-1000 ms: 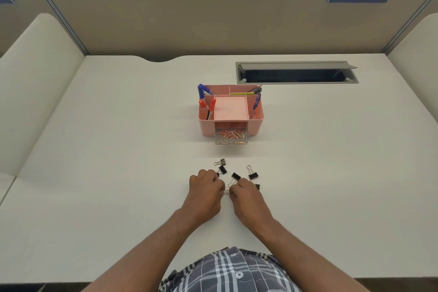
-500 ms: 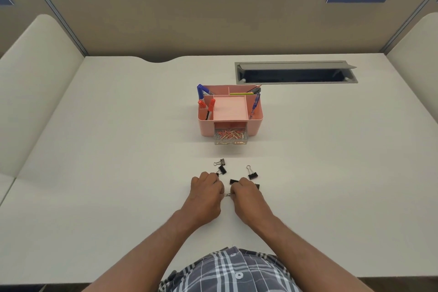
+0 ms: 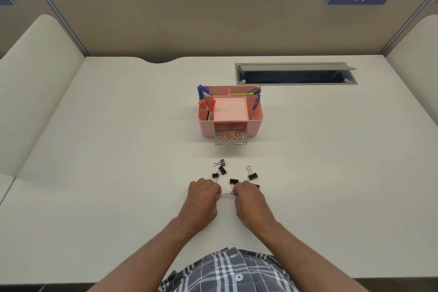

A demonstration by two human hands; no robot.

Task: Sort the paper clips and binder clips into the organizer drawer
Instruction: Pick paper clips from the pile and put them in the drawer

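Note:
A pink desk organizer (image 3: 254, 125) stands mid-desk, its clear drawer (image 3: 231, 139) pulled out and holding many orange paper clips. Several black binder clips lie in front of it, among them one at the far left (image 3: 222, 162), one at the right (image 3: 252, 175) and one in the middle (image 3: 234, 181). My left hand (image 3: 204, 193) and my right hand (image 3: 246, 195) rest on the desk just below them, each pinching one end of a thin metal paper clip (image 3: 227, 194) stretched between them. A binder clip peeks out behind my right hand.
Pens and markers (image 3: 210, 105) stand in the organizer's side compartments. A grey cable hatch (image 3: 296, 74) is open in the desk behind it. Padded partition walls close off the back and both sides.
My hands have drawn slightly apart, and the thin metal clip now shows between them. The binder clips and organizer have not moved.

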